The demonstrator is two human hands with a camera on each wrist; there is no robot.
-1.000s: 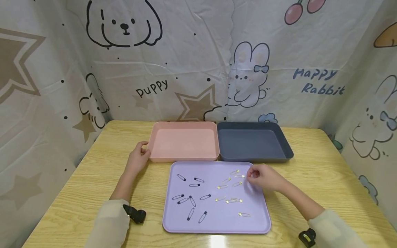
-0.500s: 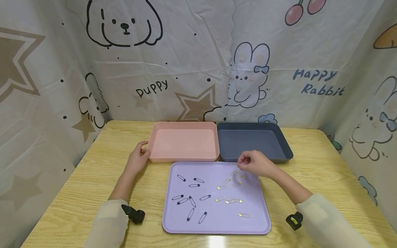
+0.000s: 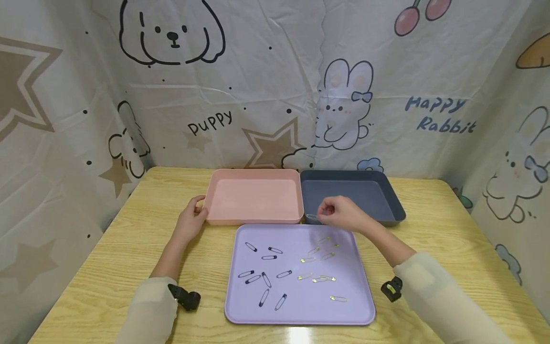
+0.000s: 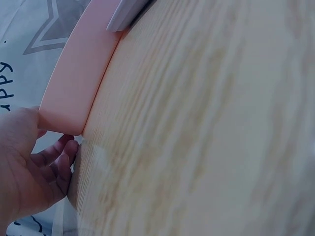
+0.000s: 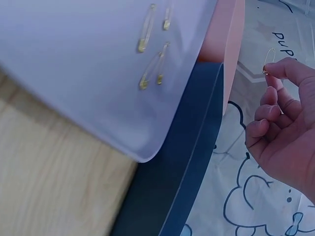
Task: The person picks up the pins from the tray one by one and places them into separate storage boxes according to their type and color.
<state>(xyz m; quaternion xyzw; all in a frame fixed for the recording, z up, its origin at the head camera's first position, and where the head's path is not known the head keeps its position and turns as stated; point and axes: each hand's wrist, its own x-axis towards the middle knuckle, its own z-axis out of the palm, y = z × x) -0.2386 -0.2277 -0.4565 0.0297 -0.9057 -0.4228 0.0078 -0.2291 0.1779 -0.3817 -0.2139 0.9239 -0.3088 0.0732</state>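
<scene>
I watch my right hand just right of centre in the head view. A second ago it was low over the lilac tray, among the gold pins; now it has lifted and travelled up the frame to the near left corner of the dark blue tray. It pinches one gold safety pin between thumb and forefinger, the other fingers curled loosely under, as the right wrist view shows in its upper right. So one pin has left the pile and hangs at the blue tray's rim, not yet released.

My left hand has not shifted: it sits at centre left, fingers curled round the corner of the pink tray.

Black pins lie left on the lilac tray, remaining gold pins right.
</scene>
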